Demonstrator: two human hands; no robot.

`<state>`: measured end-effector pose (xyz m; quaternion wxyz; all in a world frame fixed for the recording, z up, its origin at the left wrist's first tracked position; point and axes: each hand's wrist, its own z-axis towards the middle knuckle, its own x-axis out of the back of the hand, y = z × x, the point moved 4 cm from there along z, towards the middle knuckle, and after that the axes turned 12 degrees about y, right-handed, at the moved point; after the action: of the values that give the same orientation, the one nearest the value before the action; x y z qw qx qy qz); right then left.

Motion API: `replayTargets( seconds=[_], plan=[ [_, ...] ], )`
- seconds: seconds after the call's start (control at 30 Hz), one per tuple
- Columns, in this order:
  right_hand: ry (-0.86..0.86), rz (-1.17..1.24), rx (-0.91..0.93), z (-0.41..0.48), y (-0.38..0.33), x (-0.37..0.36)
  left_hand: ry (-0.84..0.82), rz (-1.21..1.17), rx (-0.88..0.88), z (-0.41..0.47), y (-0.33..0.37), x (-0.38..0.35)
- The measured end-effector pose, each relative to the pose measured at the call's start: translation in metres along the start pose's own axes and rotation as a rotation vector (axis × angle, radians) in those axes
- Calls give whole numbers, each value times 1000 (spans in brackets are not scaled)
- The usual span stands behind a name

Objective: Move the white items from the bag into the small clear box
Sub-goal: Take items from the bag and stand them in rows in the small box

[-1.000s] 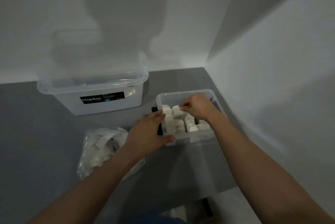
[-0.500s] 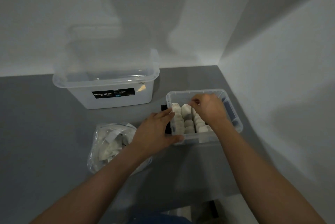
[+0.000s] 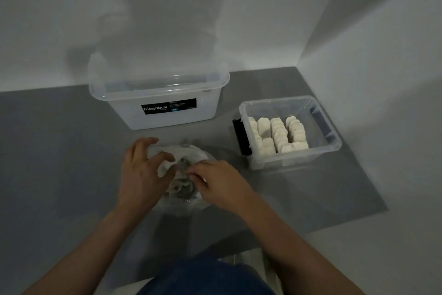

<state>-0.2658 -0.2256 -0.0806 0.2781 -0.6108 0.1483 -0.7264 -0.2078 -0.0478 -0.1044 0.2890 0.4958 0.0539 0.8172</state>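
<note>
Head view: left of the box (image 3: 290, 159), left hand (image 3: 141, 175) grips the bag (image 3: 181, 201) open; right hand (image 3: 222, 187) inside, grip unclear: best pinch one white item (image 3: 175, 186) cleanly.

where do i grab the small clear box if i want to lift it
Hook under the out-turned rim of the small clear box at its two ends, at the black clip on the left and the opposite wall, one hand from each side. It is open-topped, with white items standing in rows toward the left, so keep it level.
</note>
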Motion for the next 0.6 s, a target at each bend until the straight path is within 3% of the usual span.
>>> replayTargets(
  seconds=[0.1, 0.23, 0.6],
  plan=[
    [-232, -346, -61, -2, 6, -32, -182, 103, -34, -9, -24, -10],
    [-188, -515, -193, -5, 18, -34, -486, 90, 66, -10, -35, -21],
    [-2, -692, -355, -23, 6, -10, -389, -250, -75, -2, -4, -17]
  ],
)
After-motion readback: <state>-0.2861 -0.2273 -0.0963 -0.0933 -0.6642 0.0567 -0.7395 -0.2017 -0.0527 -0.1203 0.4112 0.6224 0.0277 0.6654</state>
